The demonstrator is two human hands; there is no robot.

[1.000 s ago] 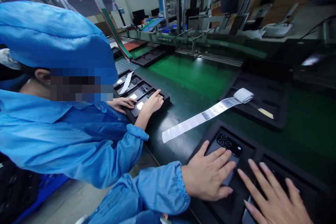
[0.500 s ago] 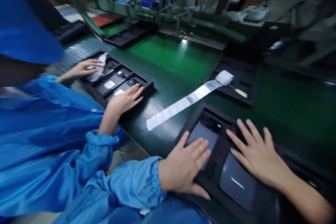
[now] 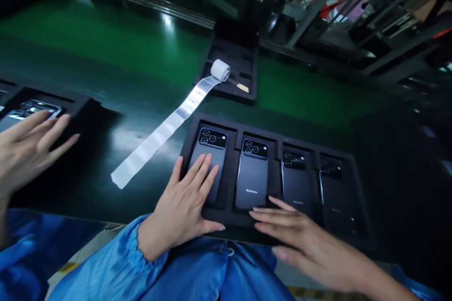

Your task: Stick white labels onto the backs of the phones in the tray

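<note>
Plainly, the greatest risk was judged to lie with the left hand (image 3: 183, 207), which was laid flat and open, fingers spread, on the lower half of the first phone (image 3: 209, 157); nothing was gripped. A smear or scratch could have been left on the glossy back by sliding fingers. The right hand (image 3: 296, 240) was held open and flat at the near edge of the tray (image 3: 356, 197), its fingertips close to the second phone (image 3: 252, 171), and nothing was grasped; whether the tray was touched could not be told. The tray could have been nudged off the belt (image 3: 134, 56) by a careless push. Four dark phones were seen face down, each in its own slot, camera clusters at the far end. A label strip (image 3: 165, 127) was seen just beside the tray, where it could have been snagged by a sleeve. A co-worker's hand (image 3: 28, 150) was seen well apart, over another tray (image 3: 81, 103)
</note>
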